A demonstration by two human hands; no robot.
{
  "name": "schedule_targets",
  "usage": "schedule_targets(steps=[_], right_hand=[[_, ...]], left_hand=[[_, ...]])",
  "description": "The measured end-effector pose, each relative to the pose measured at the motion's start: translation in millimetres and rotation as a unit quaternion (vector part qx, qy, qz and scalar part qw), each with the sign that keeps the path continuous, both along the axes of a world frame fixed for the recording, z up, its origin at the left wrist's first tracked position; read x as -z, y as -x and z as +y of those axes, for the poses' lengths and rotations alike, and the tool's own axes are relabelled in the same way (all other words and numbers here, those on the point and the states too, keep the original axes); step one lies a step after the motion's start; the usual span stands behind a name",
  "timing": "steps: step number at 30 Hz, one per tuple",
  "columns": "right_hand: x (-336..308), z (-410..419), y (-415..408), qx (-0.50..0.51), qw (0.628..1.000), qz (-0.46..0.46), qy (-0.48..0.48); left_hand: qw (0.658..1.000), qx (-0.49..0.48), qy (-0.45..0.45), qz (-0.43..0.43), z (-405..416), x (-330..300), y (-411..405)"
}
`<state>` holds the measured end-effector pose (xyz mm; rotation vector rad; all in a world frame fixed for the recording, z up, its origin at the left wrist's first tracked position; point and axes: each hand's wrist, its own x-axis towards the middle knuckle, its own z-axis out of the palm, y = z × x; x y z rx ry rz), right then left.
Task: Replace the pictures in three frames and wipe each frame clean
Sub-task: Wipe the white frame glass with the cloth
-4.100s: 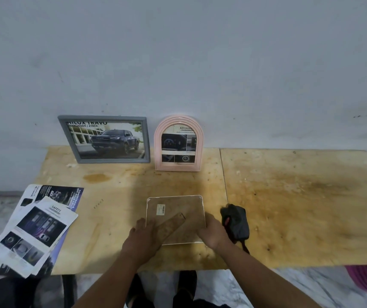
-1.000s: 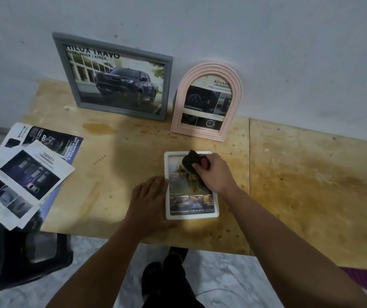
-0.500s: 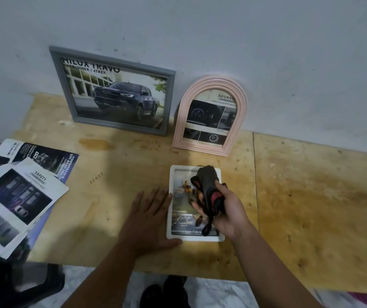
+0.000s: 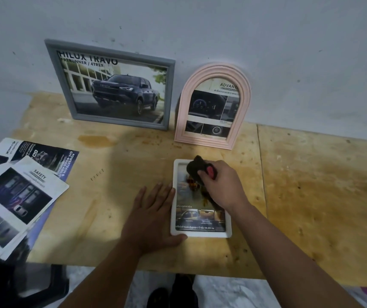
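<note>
The right hand (image 4: 220, 185) grips a dark cloth (image 4: 197, 171) on the white frame's (image 4: 200, 234) far end; its long axis runs toward the person. The left hand (image 4: 153, 210) lies flat, seemingly steadying its left edge on the desk (image 4: 311, 196).

My right hand (image 4: 219, 187) presses a bunched dark cloth (image 4: 194, 171) onto the flat white rectangular picture frame (image 4: 200, 234); my left hand (image 4: 153, 213) lies flat, steadying its edge.

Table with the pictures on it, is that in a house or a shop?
Probably a plain workroom or spare corner, hard to say which. The table is bare, stained plywood against an unpainted-looking wall, and loose car brochures lie at its edge beside the frames.
</note>
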<state>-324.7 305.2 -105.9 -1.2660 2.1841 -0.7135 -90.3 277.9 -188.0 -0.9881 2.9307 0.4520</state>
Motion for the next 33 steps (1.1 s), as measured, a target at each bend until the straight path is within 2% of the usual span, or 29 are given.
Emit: schedule_targets(steps=[3,6,9,14,22,26,28,30,33], right_hand=[[9.4,-15.9,1.0,-0.093,0.986,0.136,-0.028],[20.8,-24.4,-7.8,-0.159,0.965,0.196,-0.067],[31.1,-24.3,-14.7,-0.181,0.954,0.228,-0.071],[29.3,-8.4,-16.1,-0.218,0.948,0.224,-0.063],[21.9,63.9,-34.2,-0.282,0.938,0.188,-0.065],[8.6,59.5,-24.1,-0.326,0.935,0.07,-0.124],[0.1,36.2,-9.9,-0.278,0.954,0.032,-0.109],[-1.6,6.8,4.6,-0.214,0.973,0.062,-0.065],[14.8,-23.9,6.3,-0.185,0.969,0.159,-0.04]], left_hand=[[1.0,-0.006,0.007,0.014,0.9,1.7,-1.2],[1.0,-0.008,0.011,0.015,1.2,2.7,-1.0],[1.0,-0.01,0.011,0.014,0.9,5.2,-1.1],[1.0,-0.015,0.014,0.022,2.2,8.0,-2.1],[1.0,-0.016,0.011,0.006,1.5,9.9,-1.4],[1.0,-0.016,0.012,0.008,1.4,9.1,-1.9],[1.0,-0.016,0.014,0.015,1.6,7.8,-1.4],[1.0,-0.014,0.017,0.021,1.2,7.5,-1.0],[0.999,-0.003,0.023,0.023,0.9,8.2,-1.5]])
